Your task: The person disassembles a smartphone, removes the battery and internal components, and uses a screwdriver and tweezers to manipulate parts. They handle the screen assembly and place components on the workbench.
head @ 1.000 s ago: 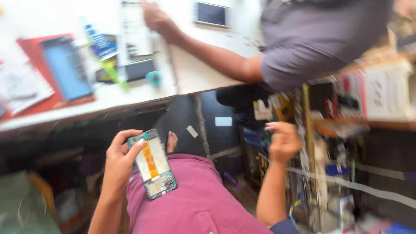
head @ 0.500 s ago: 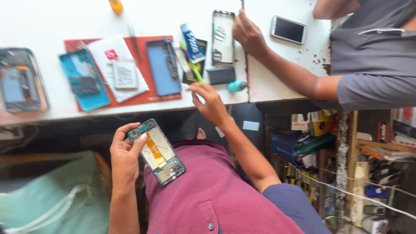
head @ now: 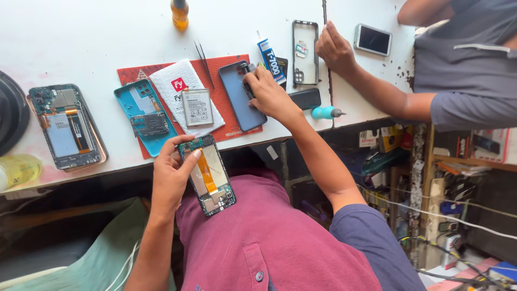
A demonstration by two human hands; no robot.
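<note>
My left hand [head: 169, 178] holds an opened phone [head: 210, 180] with an orange flex cable over my lap, thumb on its top edge. My right hand [head: 269, 97] reaches onto the table, and its fingers curl on the top right edge of a grey-blue back cover [head: 237, 105]. That cover lies on a red mat [head: 229, 62]. Also on the mat are a battery [head: 197, 106] on a white packet [head: 173, 81], a teal back cover [head: 137, 108] and tweezers [head: 203, 56].
A second opened phone [head: 67, 126] lies at the table's left. A glue tube [head: 269, 56], an empty phone frame [head: 305, 51], a teal-handled screwdriver [head: 326, 112] and a smartphone [head: 372, 39] lie to the right. A co-worker's hand [head: 335, 49] rests by the frame. Cluttered shelves stand at the right.
My right hand rose from beside the shelves at the right to the table and settled on the grey-blue cover. The left hand kept holding the opened phone.
</note>
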